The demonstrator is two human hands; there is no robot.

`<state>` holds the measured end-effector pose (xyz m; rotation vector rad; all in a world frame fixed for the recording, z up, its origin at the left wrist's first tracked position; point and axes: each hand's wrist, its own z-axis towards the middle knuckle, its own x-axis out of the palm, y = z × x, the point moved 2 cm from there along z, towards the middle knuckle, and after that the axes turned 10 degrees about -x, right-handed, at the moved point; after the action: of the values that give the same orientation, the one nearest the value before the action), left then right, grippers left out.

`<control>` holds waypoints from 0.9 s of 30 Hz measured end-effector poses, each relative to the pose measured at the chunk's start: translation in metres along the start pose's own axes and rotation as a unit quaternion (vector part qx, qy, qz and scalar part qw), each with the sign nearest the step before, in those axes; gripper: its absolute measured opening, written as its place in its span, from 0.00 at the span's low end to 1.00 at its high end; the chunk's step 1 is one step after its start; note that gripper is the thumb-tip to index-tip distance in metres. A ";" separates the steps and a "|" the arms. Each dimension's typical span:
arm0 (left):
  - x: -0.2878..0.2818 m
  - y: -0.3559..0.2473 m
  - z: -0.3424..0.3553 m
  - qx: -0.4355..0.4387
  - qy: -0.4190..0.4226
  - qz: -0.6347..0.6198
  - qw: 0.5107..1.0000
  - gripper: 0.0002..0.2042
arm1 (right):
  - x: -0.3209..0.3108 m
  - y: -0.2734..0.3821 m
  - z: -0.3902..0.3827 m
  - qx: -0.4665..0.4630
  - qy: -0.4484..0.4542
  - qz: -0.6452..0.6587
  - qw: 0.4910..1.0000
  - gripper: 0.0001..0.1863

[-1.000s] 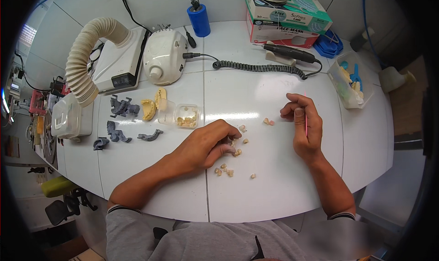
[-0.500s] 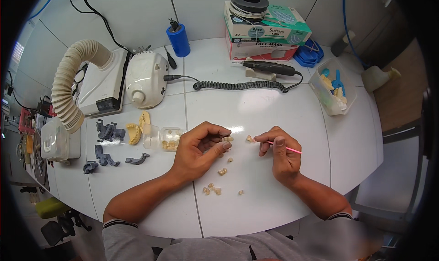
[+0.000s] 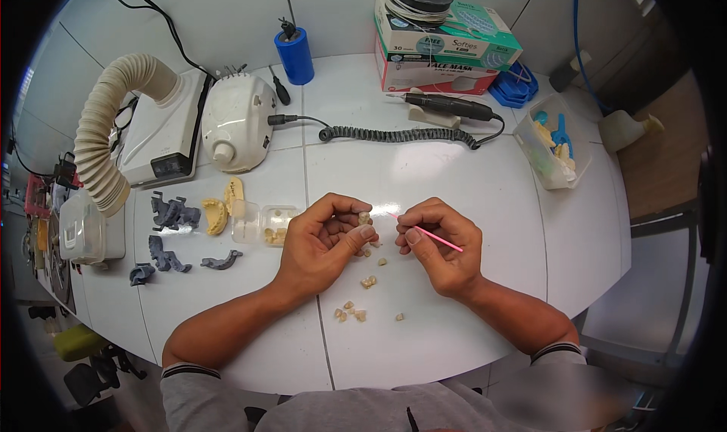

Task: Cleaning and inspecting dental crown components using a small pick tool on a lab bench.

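My left hand (image 3: 319, 239) pinches a small tooth-coloured dental piece (image 3: 363, 218) between thumb and finger. To its right, my right hand (image 3: 447, 246) grips a thin pink stick (image 3: 445, 241), its tip near the held piece. Several loose tooth-like pieces (image 3: 368, 281) lie below and between my hands, with a group (image 3: 348, 312) nearer the front. Left of my hands sit a clear lidded box (image 3: 279, 214) with pieces inside, yellow dental models (image 3: 216, 214) and several grey moulded parts (image 3: 174, 214).
A white dust collector (image 3: 151, 144) with ribbed hose, a white control unit (image 3: 235, 121), a black handpiece (image 3: 454, 106) on a rest, a blue cylinder (image 3: 295, 57), stacked boxes (image 3: 432, 76) and a translucent tub (image 3: 549, 144) line the back of the tiled worktop (image 3: 477, 333).
My left hand has lifted a piece from the scattered group and turned upward. My right hand has moved left toward it, tilting the pink stick from upright to slanting.
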<state>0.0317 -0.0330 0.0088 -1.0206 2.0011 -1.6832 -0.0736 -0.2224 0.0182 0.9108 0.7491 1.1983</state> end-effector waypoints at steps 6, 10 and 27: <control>0.003 0.001 0.000 -0.022 -0.017 0.034 0.999 0.15 | -0.004 -0.004 0.001 -0.039 0.027 -0.008 0.999 0.12; 0.007 -0.002 -0.002 -0.021 -0.035 0.026 0.999 0.16 | -0.002 -0.004 0.000 -0.037 0.021 -0.018 0.999 0.12; 0.003 0.001 -0.002 -0.029 -0.016 0.064 0.997 0.16 | 0.001 -0.007 -0.001 -0.031 0.034 -0.051 0.998 0.10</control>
<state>0.0283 -0.0342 0.0093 -0.9122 2.0591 -1.5417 -0.0708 -0.2218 0.0116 0.7750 0.8006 1.1608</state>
